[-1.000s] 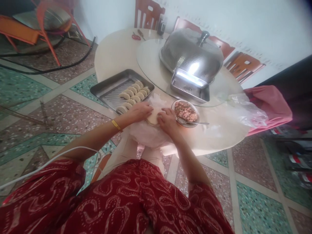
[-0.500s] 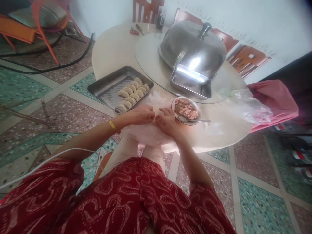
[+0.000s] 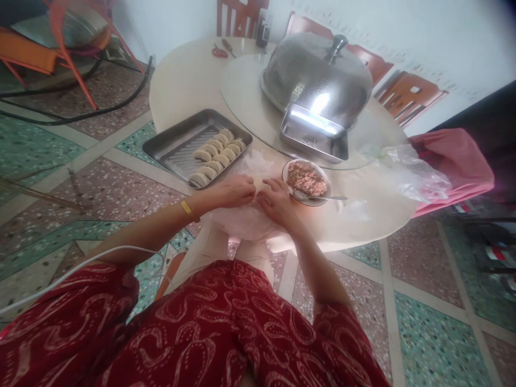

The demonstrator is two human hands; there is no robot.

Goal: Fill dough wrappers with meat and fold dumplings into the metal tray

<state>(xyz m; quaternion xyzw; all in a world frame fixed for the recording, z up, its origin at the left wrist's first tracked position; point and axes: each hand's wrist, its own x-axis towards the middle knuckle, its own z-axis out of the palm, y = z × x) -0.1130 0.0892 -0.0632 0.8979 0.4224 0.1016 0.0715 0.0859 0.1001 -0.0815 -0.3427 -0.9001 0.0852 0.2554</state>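
Note:
My left hand (image 3: 238,191) is at the near table edge, its fingers curled in. Close to it on the right is my right hand (image 3: 276,199), thumb and forefinger pinched together while other fingers stretch forward. What the fingertips hold is too small and pale to make out. A crumpled clear plastic bag (image 3: 257,161) lies just beyond the hands, and more plastic sheet (image 3: 250,221) spreads beneath them. Right of my right hand stands a bowl of minced filling (image 3: 307,179) with a metal spoon (image 3: 336,198) in it. Several folded dumplings (image 3: 220,156) sit in rows in a metal tray (image 3: 165,150) at the left.
A glass turntable (image 3: 242,97) carries a large steel dome lid (image 3: 314,70) and a second metal tray (image 3: 314,142). Red-handled scissors (image 3: 220,52) and a dark bottle (image 3: 264,32) are at the far edge. A plastic bag (image 3: 419,172) lies at the right, beside pink cloth (image 3: 455,161).
Both hands stay at nearly the same spot with almost the same finger posture. The whole view has shifted very slightly; nothing else has visibly moved.

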